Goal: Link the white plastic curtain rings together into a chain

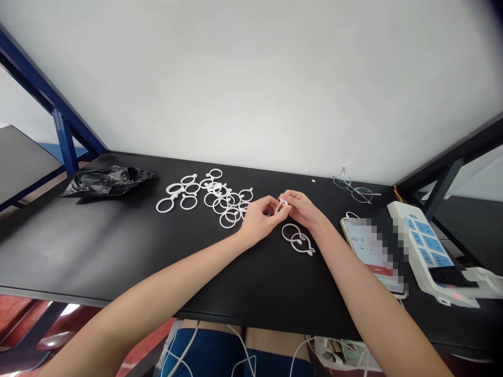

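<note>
My left hand (260, 219) and my right hand (302, 207) meet over the middle of the black table. Their fingertips pinch one white ring (279, 207) between them, mostly hidden behind the fingers. Just below my right hand lie a couple of overlapping white rings (293, 238), each with a small knob on its rim. To the left of my left hand spreads a loose heap of several similar rings (223, 201). A few more rings (165, 204) lie at the heap's left side.
A crumpled black plastic bag (106, 180) lies at the back left of the black table (129, 251). Eyeglasses (361, 195) rest at the back right. A phone (369, 251) and a white power strip (424, 246) lie along the right. The white wall (251, 94) stands behind.
</note>
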The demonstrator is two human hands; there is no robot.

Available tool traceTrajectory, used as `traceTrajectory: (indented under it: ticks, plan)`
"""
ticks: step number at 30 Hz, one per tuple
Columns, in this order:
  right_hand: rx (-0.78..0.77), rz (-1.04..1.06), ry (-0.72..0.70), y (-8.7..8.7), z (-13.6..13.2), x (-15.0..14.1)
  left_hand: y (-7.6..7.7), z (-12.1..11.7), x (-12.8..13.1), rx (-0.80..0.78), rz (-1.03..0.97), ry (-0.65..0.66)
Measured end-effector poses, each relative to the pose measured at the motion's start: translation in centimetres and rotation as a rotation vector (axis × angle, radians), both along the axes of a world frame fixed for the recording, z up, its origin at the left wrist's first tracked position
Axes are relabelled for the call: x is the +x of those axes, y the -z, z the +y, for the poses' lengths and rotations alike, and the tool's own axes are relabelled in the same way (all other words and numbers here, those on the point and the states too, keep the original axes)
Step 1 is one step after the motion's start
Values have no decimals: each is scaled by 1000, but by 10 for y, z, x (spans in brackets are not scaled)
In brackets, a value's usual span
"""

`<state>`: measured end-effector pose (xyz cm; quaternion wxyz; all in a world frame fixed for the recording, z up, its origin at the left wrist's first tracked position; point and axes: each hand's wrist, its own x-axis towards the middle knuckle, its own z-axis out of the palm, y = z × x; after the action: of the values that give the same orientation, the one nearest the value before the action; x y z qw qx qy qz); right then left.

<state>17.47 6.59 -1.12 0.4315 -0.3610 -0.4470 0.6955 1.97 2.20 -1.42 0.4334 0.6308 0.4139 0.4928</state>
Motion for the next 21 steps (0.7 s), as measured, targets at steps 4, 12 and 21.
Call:
traceTrajectory:
  ticks: [4,12,21]
  plan:
    - [2,3,-7,0,0,0,1,0,0,-1,2,4]
    - [-9,19,-16,1,0,0,1,0,-1,1,6,11]
    - [-158,191,215,-2,9,1,7,3,1,162,8,-74]
